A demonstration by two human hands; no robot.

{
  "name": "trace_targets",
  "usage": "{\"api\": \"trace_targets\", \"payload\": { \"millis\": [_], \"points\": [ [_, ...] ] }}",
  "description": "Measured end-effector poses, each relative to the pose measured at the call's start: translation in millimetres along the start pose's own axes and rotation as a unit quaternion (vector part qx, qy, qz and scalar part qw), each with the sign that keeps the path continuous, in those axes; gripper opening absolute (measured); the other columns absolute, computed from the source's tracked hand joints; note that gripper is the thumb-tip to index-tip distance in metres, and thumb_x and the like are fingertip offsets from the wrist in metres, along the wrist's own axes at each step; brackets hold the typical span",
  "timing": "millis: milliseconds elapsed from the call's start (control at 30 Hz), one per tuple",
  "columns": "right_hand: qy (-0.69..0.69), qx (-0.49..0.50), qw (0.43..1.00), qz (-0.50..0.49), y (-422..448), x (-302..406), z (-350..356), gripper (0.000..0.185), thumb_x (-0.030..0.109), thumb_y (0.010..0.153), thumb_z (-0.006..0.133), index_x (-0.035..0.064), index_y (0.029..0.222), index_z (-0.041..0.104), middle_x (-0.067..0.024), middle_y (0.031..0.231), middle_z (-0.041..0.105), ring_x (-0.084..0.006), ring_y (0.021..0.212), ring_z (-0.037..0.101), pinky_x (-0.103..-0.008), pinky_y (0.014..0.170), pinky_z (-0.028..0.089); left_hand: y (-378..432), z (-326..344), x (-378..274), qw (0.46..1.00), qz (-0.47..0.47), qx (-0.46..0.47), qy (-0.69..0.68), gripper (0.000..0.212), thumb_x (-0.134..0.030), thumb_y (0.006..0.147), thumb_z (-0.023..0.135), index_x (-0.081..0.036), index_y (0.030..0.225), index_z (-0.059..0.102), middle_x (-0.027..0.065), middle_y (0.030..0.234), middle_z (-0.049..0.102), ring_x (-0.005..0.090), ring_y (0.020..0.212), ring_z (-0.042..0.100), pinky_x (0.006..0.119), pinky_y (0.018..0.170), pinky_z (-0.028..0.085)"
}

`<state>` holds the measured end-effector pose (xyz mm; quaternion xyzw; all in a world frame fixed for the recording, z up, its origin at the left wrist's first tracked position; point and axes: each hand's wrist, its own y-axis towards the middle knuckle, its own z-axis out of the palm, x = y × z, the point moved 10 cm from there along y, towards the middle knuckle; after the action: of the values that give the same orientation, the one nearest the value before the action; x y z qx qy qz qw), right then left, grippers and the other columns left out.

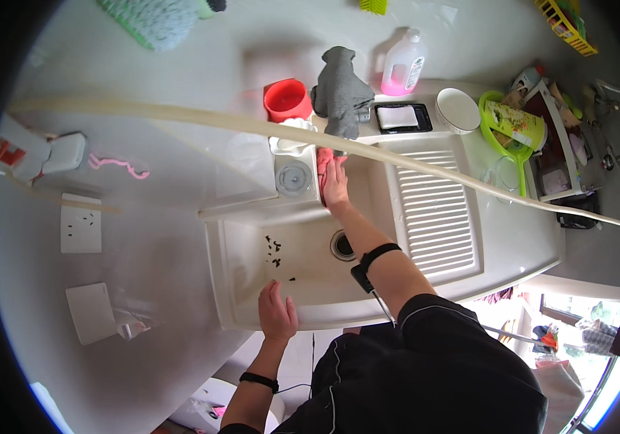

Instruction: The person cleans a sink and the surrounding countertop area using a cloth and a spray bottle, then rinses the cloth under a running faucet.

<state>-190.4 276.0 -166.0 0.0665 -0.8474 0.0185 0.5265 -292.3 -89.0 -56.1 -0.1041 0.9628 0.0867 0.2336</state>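
Observation:
My right hand (336,183) reaches to the far side of a white laundry sink (304,293). Its fingers lie over a red cloth (322,158), pressed against the inner edge below the back ledge. My palm hides part of the cloth. My left hand (278,317) rests at the sink's front rim with nothing in it, thumb apart from the fingers. Several dark scraps (274,249) lie on the basin floor to the left of the round drain (341,245). A grey cloth (339,92) hangs over what looks like the faucet, mostly covered.
On the ledge stand a red container (288,100), a glass dish (293,178), a soap tray (423,120), a bottle of pink liquid (403,65) and a white bowl (457,111). The ribbed washboard (440,217) is at right. A pale pole (266,129) crosses above the sink.

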Motion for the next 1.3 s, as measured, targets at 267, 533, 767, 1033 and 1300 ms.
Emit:
{"api": "trace_targets", "payload": {
  "millis": [267,533,767,1033,1300],
  "points": [
    [0.075,0.043,0.962,0.257,-50,-37,-1,0.062,0.04,0.114,0.036,-0.0049,0.156,0.048,-0.0303,0.162,0.044,-0.0442,0.151,0.042,-0.0447,0.125,0.035,2,0,-5,1.0,0.009,0.003,0.014,0.044,-0.014,0.099,0.06,0.007,0.137,0.053,0.0295,0.137,0.058,0.0488,0.124,0.056,0.056,0.108,0.045],
    [0.033,-0.014,0.974,0.225,-27,-62,15,0.063,0.046,0.112,0.042,0.0029,0.158,0.051,-0.0236,0.148,0.061,-0.034,0.136,0.059,-0.0436,0.116,0.045,3,1,-5,1.0,0.018,0.015,-0.004,0.042,-0.014,0.098,0.059,0.006,0.135,0.054,0.0299,0.135,0.058,0.0485,0.122,0.056,0.057,0.106,0.045],
    [0.514,-0.03,0.739,0.435,49,-113,71,0.04,0.034,0.106,0.043,0.0075,0.103,0.073,-0.0148,0.094,0.077,-0.0274,0.071,0.067,-0.0457,0.066,0.054,5,1,-3,1.0,0.009,0.014,-0.004,0.037,-0.014,0.097,0.059,0.003,0.13,0.056,0.0272,0.13,0.06,0.047,0.12,0.058,0.056,0.105,0.046],
    [0.595,-0.234,0.708,0.302,66,-73,-60,0.038,0.02,0.095,0.035,0.0106,0.08,0.068,-0.0146,0.079,0.075,-0.0279,0.053,0.062,-0.0445,0.038,0.041,6,-2,-3,1.0,0.012,0.023,-0.016,0.034,-0.014,0.096,0.06,0.0,0.127,0.058,0.0259,0.13,0.06,0.0459,0.119,0.058,0.055,0.104,0.047],
    [0.003,-0.306,0.952,-0.008,16,0,-109,0.036,0.014,0.082,0.074,-0.0031,0.114,0.07,-0.0199,0.118,0.068,-0.0412,0.097,0.064,-0.0518,0.086,0.054,5,-3,-3,0.999,0.024,0.019,-0.013,0.034,-0.013,0.095,0.063,0.0,0.126,0.059,0.0249,0.131,0.06,0.0449,0.119,0.058,0.055,0.103,0.047]
  ]
}}
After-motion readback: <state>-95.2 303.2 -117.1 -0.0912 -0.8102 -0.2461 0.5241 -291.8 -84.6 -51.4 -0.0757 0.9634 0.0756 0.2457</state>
